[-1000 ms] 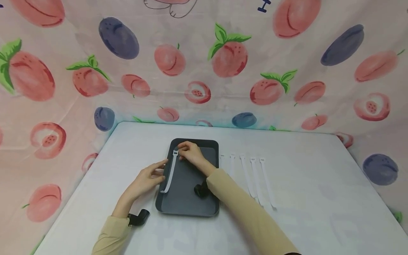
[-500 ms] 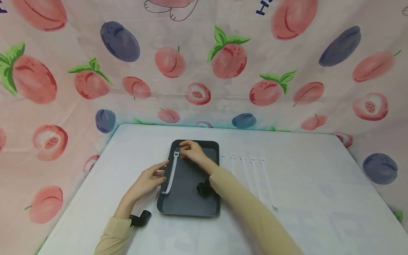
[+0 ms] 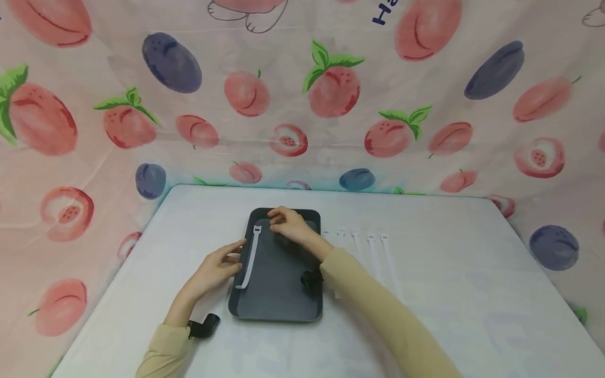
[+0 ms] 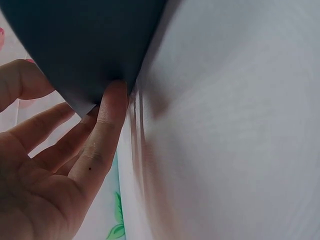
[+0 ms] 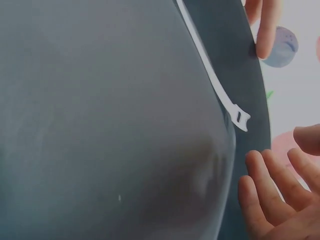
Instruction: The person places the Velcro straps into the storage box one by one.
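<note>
A white strap with a slotted head, like a reusable cable tie (image 3: 252, 257), lies lengthwise along the left side of the dark grey tray (image 3: 279, 294). My left hand (image 3: 215, 270) touches the tray's left wall from outside; in the left wrist view its fingertips (image 4: 115, 97) rest at the tray's edge. Over the tray's far end, my right hand (image 3: 290, 224) hovers with loosely bent fingers and nothing between them. The right wrist view has the strap's slotted head (image 5: 240, 118) close to these fingertips (image 5: 255, 160), apart from them.
Several more white straps (image 3: 373, 257) lie in a row on the white table (image 3: 454, 294), right of the tray; the right sleeve (image 3: 378, 310) covers their lower ends. Small black cameras (image 3: 204, 326) are worn at the wrists. A fruit-printed cloth (image 3: 302, 94) hangs behind.
My right hand has drawn slightly right, away from the head of the strap in the tray. The left hand stays at the tray's side. The view has shifted a little.
</note>
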`<state>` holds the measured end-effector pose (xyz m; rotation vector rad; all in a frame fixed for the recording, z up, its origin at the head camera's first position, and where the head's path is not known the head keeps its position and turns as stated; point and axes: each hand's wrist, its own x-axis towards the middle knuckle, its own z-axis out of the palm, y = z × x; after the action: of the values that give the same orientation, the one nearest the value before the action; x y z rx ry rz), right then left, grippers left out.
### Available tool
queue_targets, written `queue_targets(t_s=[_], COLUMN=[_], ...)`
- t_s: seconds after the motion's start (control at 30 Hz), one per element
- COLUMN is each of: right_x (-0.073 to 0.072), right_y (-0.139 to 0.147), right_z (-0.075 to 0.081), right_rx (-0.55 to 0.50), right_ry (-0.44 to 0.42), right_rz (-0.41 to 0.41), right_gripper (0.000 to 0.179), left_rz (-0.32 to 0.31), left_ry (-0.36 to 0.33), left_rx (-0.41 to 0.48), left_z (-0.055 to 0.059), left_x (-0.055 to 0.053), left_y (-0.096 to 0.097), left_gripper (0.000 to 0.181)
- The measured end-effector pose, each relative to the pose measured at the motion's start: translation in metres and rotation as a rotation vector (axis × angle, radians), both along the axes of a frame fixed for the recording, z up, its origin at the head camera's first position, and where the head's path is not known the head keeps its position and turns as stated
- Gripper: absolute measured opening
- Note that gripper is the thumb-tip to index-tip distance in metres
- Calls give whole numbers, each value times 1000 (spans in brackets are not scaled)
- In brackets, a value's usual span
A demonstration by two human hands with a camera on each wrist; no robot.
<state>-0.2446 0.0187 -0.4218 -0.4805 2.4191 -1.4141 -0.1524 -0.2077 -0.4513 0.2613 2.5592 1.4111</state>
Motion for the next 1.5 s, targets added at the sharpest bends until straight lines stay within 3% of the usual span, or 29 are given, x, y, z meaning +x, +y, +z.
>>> queue_targets(t_s=[0.53,0.83,1.17,1.5], right_x=[20,36,53,67], right_y=[27,42,65,95], right_z=[26,42,47,45], right_rx=[119,112,77,90], right_ry=[89,169,189,210], right_rz=[87,126,170,138], right_gripper=[38,34,33,34], left_rz=[16,15,12,2], left_ry=[15,19,27,29], left_rx=[-11,-21,-15,-16], left_z=[-2,2,-2,1], left_x=[-1,1,0,2], left_y=[0,0,1,-1], left_gripper=[59,59,58,59])
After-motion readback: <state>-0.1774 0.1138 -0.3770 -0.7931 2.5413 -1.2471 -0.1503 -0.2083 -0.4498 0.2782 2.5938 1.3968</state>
